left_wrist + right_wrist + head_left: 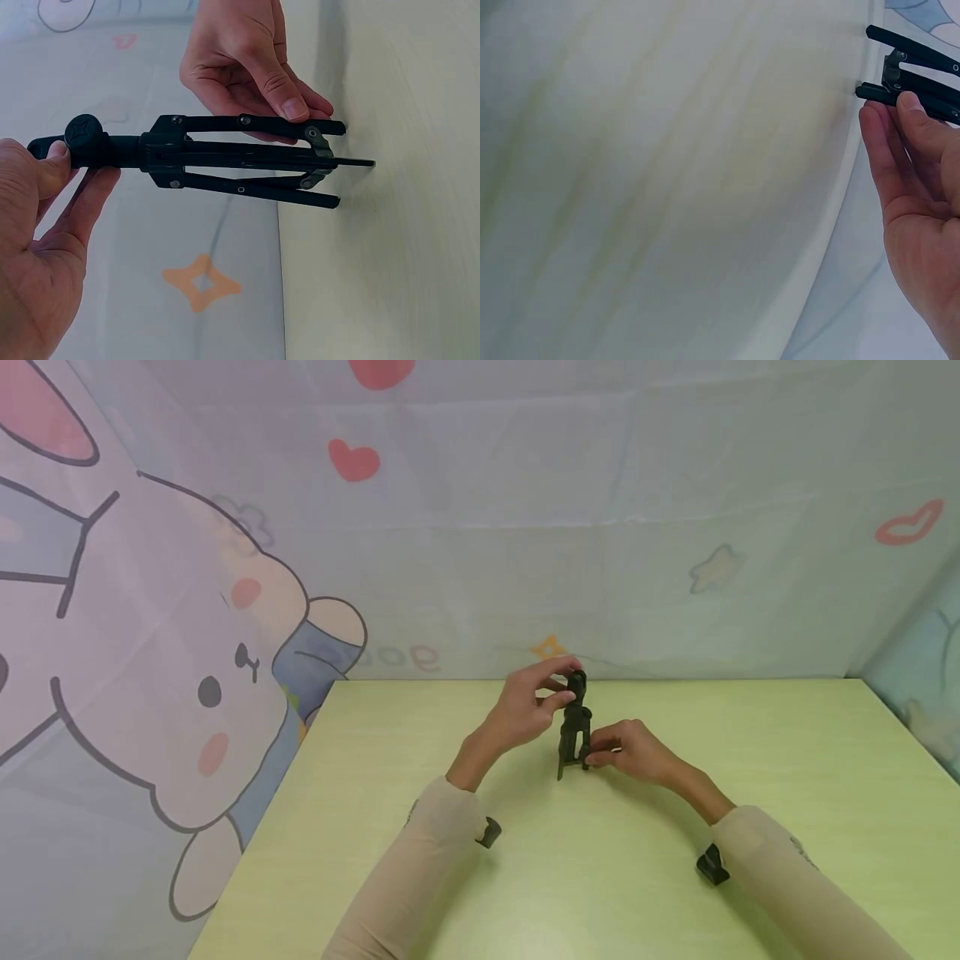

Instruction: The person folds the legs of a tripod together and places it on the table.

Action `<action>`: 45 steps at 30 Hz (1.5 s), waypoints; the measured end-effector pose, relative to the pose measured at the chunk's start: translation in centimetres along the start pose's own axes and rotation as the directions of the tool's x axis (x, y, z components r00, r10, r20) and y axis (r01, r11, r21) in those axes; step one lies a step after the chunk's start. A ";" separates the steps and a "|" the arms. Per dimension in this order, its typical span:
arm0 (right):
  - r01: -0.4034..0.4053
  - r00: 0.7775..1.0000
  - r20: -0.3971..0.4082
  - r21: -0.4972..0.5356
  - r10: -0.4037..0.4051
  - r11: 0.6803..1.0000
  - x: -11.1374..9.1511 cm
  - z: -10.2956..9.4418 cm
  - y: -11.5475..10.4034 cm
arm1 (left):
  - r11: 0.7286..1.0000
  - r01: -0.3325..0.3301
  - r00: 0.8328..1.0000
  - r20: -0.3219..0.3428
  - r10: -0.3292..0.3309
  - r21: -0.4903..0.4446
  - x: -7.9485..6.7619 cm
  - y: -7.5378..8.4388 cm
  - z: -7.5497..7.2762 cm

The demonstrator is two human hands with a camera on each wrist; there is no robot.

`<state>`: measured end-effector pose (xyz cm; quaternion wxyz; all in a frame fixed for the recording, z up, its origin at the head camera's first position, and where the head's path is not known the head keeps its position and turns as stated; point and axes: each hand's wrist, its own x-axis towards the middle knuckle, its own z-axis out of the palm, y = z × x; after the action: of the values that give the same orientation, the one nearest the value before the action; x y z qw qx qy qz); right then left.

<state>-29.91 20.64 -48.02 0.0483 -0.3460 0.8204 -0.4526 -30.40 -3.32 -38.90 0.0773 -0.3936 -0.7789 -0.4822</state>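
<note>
A small black tripod (576,722) stands upright near the back of the table, its legs folded close to the centre post. My left hand (528,706) pinches its top by the round knob (84,139), thumb on one side and fingers on the other. Lower down, my right hand (630,752) pinches one leg (217,124) near its foot between thumb and fingers. In the right wrist view the leg ends (874,91) and a hinged brace show beside the right hand's fingertips, while the upper part is out of frame.
The pale yellow-green table (337,860) reaches back to a cloth backdrop (480,568) printed with hearts, stars and a large rabbit. Black wrist-worn pieces (712,865) hang at both sleeves.
</note>
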 end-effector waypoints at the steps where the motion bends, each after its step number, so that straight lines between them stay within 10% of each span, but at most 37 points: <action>1: 0.002 1.000 0.000 0.003 -0.002 1.000 0.0 0.0 0.0 | 1.000 -0.001 1.000 0.001 0.001 0.000 0.0 0.0 0.0; 45: -0.001 1.000 -0.020 -0.137 -0.002 0.991 -0.4 0.2 -0.4 | 0.999 -0.051 0.995 -0.083 0.049 -0.013 0.0 0.2 0.6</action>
<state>-29.33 20.56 -47.93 0.0161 -0.3444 0.8498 -0.3987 -30.06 -2.79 -39.08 0.1186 -0.3932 -0.7611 -0.5021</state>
